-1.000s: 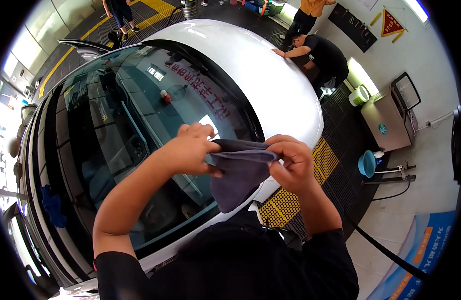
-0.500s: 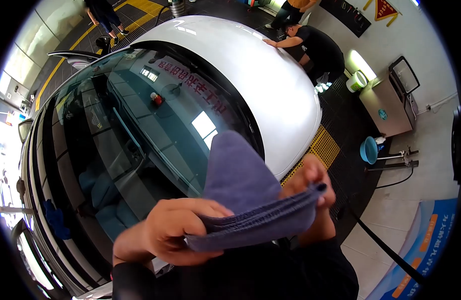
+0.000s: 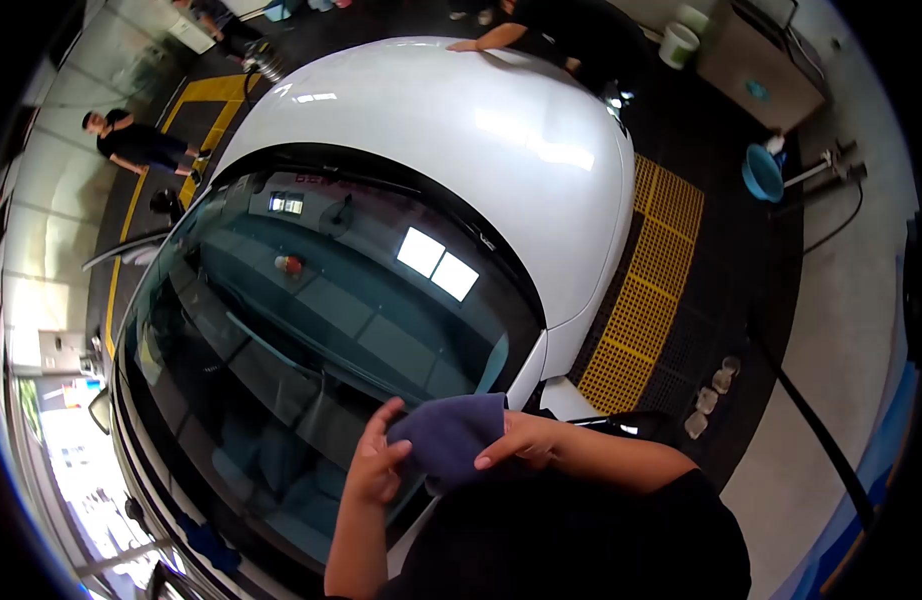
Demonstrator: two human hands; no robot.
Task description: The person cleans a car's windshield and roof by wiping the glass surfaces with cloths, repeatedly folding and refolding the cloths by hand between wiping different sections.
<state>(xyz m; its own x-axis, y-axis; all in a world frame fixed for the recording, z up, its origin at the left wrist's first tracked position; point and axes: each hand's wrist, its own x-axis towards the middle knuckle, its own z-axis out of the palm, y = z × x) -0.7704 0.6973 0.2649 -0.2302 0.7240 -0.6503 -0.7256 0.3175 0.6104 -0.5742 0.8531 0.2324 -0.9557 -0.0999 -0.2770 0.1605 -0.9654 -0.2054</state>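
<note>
A folded purple cloth (image 3: 449,437) is held in front of my body, above the lower edge of the car's windshield (image 3: 326,320). My right hand (image 3: 526,440) grips its right side, thumb pressed on the near face and the other fingers mostly hidden. At the cloth's left edge, my left hand (image 3: 377,458) has it between thumb and fingers, with one finger reaching up past the fabric. Beyond the glass lies the car's white hood (image 3: 461,130).
A person in black (image 3: 571,30) leans at the hood's front with a hand on it. Another person (image 3: 136,140) stands at the left. Yellow floor grating (image 3: 646,300) runs along the car's right. A blue basin (image 3: 762,173) and a black hose (image 3: 811,410) are further right.
The cloth has gone from a wide, partly opened fold to a smaller bundle. My hands have come closer together and nearer my body. The view has shifted, showing more floor at right.
</note>
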